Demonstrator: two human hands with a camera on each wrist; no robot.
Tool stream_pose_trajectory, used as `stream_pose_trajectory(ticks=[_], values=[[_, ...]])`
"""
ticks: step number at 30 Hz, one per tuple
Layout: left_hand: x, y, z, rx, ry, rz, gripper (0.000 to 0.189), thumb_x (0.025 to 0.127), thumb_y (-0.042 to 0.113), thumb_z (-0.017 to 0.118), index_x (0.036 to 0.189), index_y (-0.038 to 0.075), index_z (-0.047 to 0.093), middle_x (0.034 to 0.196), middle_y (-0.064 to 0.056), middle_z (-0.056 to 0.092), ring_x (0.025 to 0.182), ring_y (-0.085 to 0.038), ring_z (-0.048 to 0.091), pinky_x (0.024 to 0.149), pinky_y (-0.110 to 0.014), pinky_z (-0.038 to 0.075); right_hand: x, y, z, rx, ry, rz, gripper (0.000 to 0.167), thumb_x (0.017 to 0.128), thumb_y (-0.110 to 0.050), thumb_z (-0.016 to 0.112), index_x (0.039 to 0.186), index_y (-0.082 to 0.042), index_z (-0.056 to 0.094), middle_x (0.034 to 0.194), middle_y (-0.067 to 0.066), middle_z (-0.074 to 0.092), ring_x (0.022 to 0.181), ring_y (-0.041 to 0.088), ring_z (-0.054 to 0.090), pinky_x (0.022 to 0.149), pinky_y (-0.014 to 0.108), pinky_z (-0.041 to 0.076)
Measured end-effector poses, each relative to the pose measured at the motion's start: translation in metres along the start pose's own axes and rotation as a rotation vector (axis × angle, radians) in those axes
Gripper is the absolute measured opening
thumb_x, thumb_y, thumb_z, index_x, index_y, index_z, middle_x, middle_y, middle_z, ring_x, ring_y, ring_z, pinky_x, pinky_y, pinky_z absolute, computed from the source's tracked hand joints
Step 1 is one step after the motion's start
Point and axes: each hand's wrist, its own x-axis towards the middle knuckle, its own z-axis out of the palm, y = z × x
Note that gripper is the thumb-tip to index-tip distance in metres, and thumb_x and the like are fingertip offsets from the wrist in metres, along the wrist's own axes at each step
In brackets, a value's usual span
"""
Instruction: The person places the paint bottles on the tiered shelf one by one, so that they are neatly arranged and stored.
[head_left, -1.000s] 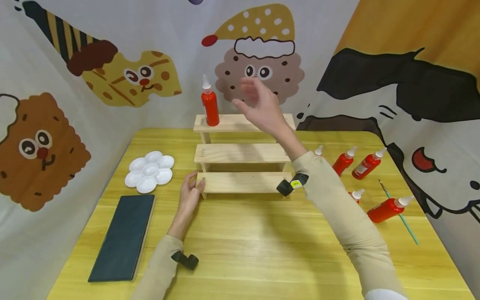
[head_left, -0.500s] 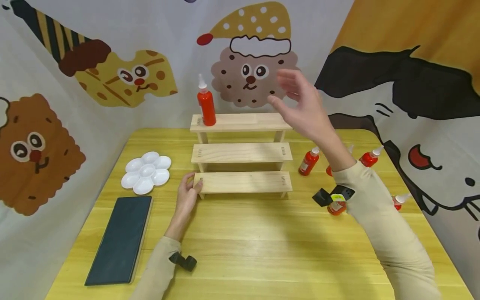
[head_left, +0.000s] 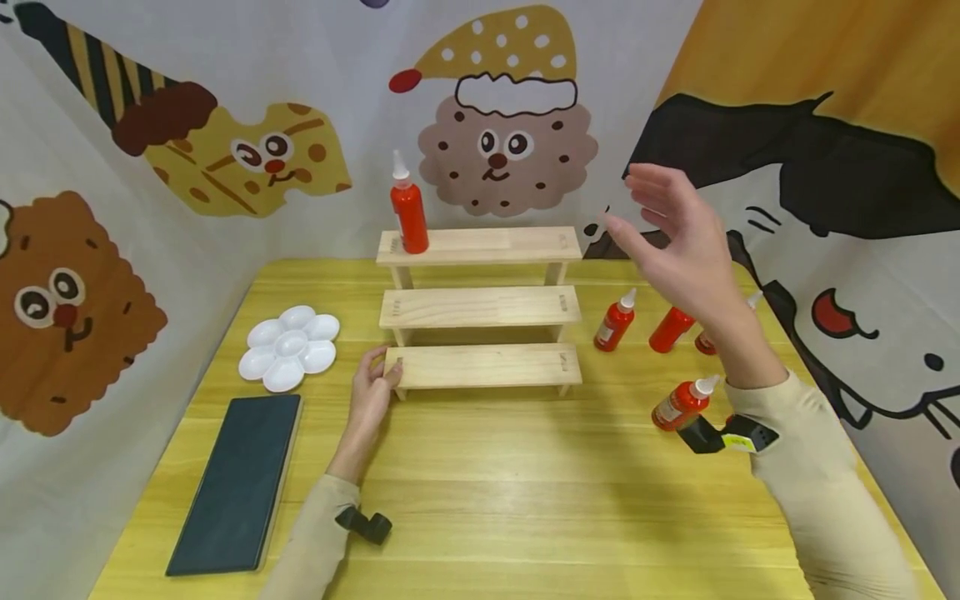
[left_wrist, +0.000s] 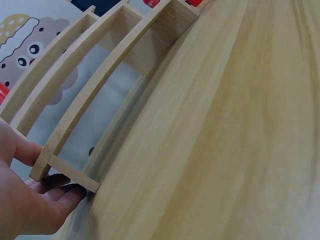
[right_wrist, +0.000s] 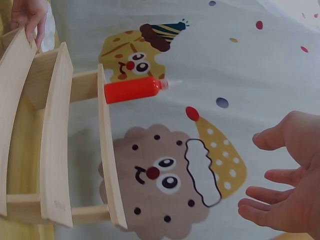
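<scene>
A three-tier wooden shelf (head_left: pixel 480 367) stands on the table. My left hand (head_left: pixel 371 396) grips the left end of its lowest board, thumb on top and fingers beneath, as the left wrist view shows. One red squeeze bottle (head_left: pixel 409 218) with a white nozzle stands upright at the left end of the top board. My right hand (head_left: pixel 678 242) hangs in the air to the right of the shelf, fingers spread and holding nothing. Below it on the table are several more red bottles (head_left: pixel 614 323); my right forearm hides part of that group.
To the left of the shelf lies a white flower-shaped paint palette (head_left: pixel 291 345). In front of it is a dark-covered book (head_left: pixel 236 483). A cloth with cartoon figures (head_left: pixel 506 154) hangs behind the table (head_left: pixel 480 500).
My right hand has moved right, away from above the shelf toward the bottles on the table, staying empty. My left hand keeps its grip on the shelf.
</scene>
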Motion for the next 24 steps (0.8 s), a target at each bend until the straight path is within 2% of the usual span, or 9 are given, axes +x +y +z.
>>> stream_pose_trajectory(ticks=[6, 13, 20, 24], values=[[-0.001, 0.0, -0.001, -0.026, -0.018, -0.001, 0.052, 0.104, 0.014, 0.051, 0.153, 0.008, 0.036, 0.15, -0.025, 0.049, 0.132, -0.036, 0.053, 0.111, -0.046, 0.039, -0.02, 0.011, -0.02, -0.017, 0.029, 0.068, 0.057, 0.096, -0.017, 0.069, 0.149, -0.017, 0.047, 0.151, 0.01, 0.053, 0.139, 0.024, 0.05, 0.114, 0.025, 0.04], [-0.002, 0.003, 0.001, -0.031, -0.009, -0.005, 0.052, 0.104, 0.014, 0.05, 0.154, 0.008, 0.036, 0.147, -0.025, 0.053, 0.128, -0.035, 0.056, 0.107, -0.043, 0.041, -0.045, 0.027, -0.04, -0.009, 0.061, 0.09, 0.058, 0.096, -0.015, 0.069, 0.149, -0.02, 0.047, 0.15, 0.009, 0.053, 0.136, 0.015, 0.052, 0.105, 0.009, 0.039], [0.0, 0.002, 0.003, -0.016, 0.024, -0.012, 0.049, 0.104, 0.013, 0.051, 0.151, 0.009, 0.04, 0.143, -0.023, 0.057, 0.122, -0.031, 0.058, 0.099, -0.036, 0.043, -0.068, 0.047, -0.051, -0.034, 0.079, 0.176, 0.06, 0.096, -0.016, 0.069, 0.151, -0.022, 0.046, 0.151, 0.007, 0.052, 0.135, 0.01, 0.051, 0.102, 0.005, 0.038], [0.0, 0.002, 0.003, -0.006, 0.02, -0.007, 0.05, 0.103, 0.013, 0.051, 0.152, 0.009, 0.04, 0.142, -0.024, 0.058, 0.121, -0.031, 0.057, 0.098, -0.035, 0.042, -0.08, 0.059, -0.055, -0.051, 0.084, 0.223, 0.059, 0.097, -0.017, 0.068, 0.151, -0.021, 0.045, 0.151, 0.01, 0.051, 0.134, 0.01, 0.052, 0.1, 0.003, 0.038]])
